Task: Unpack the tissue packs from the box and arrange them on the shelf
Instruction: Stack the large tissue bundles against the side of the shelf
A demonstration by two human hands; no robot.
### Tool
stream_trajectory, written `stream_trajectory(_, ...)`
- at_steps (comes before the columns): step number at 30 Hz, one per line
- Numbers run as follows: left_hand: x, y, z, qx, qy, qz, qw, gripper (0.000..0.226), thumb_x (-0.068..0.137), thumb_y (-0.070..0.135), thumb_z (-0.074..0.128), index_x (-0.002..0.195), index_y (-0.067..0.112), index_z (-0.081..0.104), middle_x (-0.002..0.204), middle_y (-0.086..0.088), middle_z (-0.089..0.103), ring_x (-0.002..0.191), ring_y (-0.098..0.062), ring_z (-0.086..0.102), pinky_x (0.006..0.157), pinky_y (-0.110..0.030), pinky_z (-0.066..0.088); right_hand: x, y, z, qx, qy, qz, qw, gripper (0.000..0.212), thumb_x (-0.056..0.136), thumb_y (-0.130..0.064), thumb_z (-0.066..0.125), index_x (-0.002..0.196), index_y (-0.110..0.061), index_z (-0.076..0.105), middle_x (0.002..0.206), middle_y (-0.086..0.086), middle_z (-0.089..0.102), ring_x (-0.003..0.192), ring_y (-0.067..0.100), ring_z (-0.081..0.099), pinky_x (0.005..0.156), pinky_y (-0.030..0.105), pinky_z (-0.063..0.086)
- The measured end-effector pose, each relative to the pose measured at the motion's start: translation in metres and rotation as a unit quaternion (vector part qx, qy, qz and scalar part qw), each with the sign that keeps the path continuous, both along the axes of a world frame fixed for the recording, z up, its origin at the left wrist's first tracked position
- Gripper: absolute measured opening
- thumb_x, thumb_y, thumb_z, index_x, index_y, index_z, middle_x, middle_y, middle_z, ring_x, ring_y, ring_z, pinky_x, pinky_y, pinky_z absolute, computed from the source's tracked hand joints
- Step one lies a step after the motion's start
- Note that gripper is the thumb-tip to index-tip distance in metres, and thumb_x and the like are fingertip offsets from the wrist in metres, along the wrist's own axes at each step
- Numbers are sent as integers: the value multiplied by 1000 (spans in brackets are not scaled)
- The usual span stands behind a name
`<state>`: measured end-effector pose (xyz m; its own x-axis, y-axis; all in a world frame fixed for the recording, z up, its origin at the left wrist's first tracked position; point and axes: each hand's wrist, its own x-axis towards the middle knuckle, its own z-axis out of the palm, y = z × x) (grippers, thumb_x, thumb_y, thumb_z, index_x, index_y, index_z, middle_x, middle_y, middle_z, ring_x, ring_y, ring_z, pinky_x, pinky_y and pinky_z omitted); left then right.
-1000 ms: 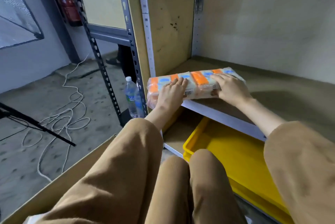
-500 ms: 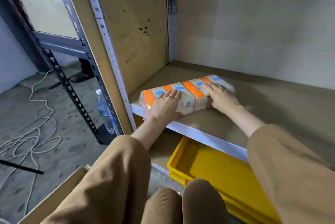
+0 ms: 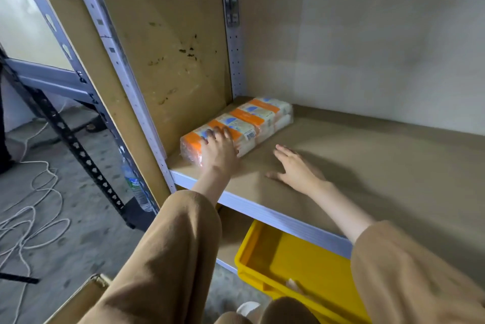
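An orange, blue and white tissue pack [image 3: 252, 119] in clear wrap lies on the brown shelf board [image 3: 367, 155], along the left side panel and reaching toward the back corner. My left hand [image 3: 219, 149] rests flat on the pack's near end with straight fingers. My right hand [image 3: 294, 169] hovers just above the bare board to the right of the pack, fingers spread, holding nothing. A corner of the cardboard box [image 3: 86, 297] shows at the bottom left.
A yellow plastic crate [image 3: 301, 268] sits on the level below the shelf. A water bottle [image 3: 136, 184] stands on the floor by the grey metal upright [image 3: 126, 77]. White cable [image 3: 34, 221] loops over the floor at left. My knees fill the bottom.
The pack has slid from the shelf's front edge deeper along the left panel toward the back corner. My right hand has come off the pack; my left hand stays on it.
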<state>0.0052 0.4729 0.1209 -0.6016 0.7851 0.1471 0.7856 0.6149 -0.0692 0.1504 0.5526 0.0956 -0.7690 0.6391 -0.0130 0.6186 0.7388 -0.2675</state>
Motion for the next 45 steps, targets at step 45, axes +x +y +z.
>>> stream_trajectory(45,17,-146,-14,44,-91,-52,994,35,94,25,46,126,14,52,129,-6,58,113,-30,58,85,-38,50,-11,-149,7,-40,88,36,995,31,92,-20,49,118,-7,60,125,11,59,116,28,54,88,32,42)
